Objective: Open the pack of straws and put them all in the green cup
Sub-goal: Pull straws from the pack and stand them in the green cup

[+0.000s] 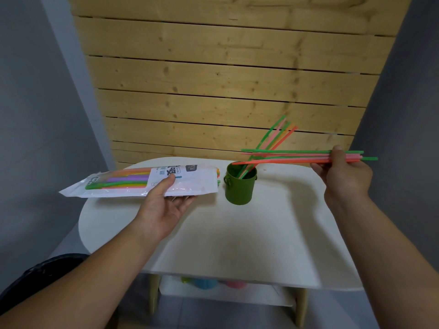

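Note:
My left hand (164,203) holds the plastic pack of straws (133,182) flat above the table's left side, thumb on top; coloured straws still fill it and poke out of its open right end. The green cup (240,186) stands on the white table (237,233) just right of the pack, with several straws (273,136) leaning in it toward the upper right. My right hand (344,174) grips a bundle of green, pink and orange straws (285,156) held level, their left tips hanging over the cup.
A wooden slat wall (225,79) rises close behind the table. Below the tabletop a shelf (213,293) holds coloured cups. Grey walls flank both sides.

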